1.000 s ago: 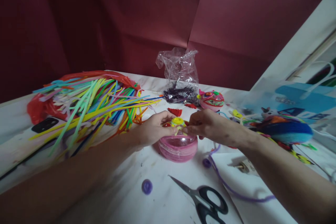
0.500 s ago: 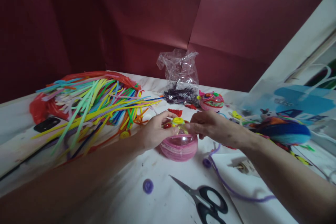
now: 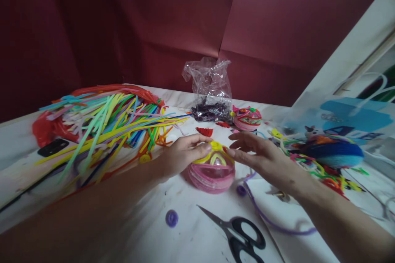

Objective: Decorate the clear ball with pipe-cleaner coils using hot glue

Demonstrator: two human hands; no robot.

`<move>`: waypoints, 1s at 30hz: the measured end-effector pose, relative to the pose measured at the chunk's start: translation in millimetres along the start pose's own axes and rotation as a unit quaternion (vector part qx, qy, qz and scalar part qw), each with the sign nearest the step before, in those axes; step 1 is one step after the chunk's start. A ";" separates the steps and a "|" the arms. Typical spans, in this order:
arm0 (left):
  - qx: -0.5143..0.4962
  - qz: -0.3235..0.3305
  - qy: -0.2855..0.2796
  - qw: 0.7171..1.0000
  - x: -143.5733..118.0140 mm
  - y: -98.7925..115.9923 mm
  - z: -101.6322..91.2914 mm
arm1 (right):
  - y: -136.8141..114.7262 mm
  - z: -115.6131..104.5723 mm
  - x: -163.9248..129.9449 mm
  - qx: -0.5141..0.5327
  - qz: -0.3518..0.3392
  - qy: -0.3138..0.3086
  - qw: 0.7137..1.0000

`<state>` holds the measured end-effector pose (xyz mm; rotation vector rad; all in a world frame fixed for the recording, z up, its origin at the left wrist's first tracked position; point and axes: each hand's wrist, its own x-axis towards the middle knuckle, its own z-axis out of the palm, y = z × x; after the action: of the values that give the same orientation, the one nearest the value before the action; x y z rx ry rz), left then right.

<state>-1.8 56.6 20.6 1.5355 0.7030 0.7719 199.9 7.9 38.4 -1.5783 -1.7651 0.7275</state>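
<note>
The pink dome (image 3: 211,172), a clear plastic half-sphere wound round with pink pipe cleaner, sits on the white bench (image 3: 191,238) near the middle of the view, and everything else is placed from it. The left hand (image 3: 182,155) rests against the dome's left shoulder with its fingers (image 3: 202,148) curled and pinching the yellow loop (image 3: 216,148) at the dome's crown; how firmly they hold it is hard to make out, since the loop is small and partly covered by the thumb. The right hand (image 3: 262,157) is just to the right of the dome with its fingers spread flat and open, holding nothing; whether the fingertips touch the dome's rim cannot be told. Both forearms run out of the bottom of the picture. Near the dome's front lies a pair of scissors (image 3: 237,236), its handles cut off by the lower edge. A purple coil (image 3: 172,218) lies left of the scissors, and a purple pipe cleaner (image 3: 271,222) trails from the dome's right side under the right arm, its middle hidden. Left of the dome spreads a heap of coloured pipe cleaners (image 3: 105,119), half burying a dark phone (image 3: 52,147). Behind the dome stand a crumpled clear bag (image 3: 210,82) and a finished pink ornament (image 3: 247,117). To the right, a blue ball (image 3: 336,154) and other scraps blur together.
</note>
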 end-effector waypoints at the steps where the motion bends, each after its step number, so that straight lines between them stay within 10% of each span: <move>1: 0.000 -0.003 -0.012 1.000 -1.0 -0.2 0.0 | 2.1 1.3 -5.0 0.008 0.006 -0.007 1.000; 10: 0.054 -0.025 -0.166 0.984 -15.4 0.0 -2.6 | 10.8 8.5 -31.5 -0.011 0.059 -0.098 0.993; 30: 0.100 0.027 -0.027 0.994 -30.7 -10.6 11.6 | 12.6 26.3 -41.0 0.062 -0.036 -0.067 0.995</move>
<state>-10.8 26.3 7.0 1.7571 0.7185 0.7132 190.1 -30.8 7.9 -1.4043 -1.8259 0.9084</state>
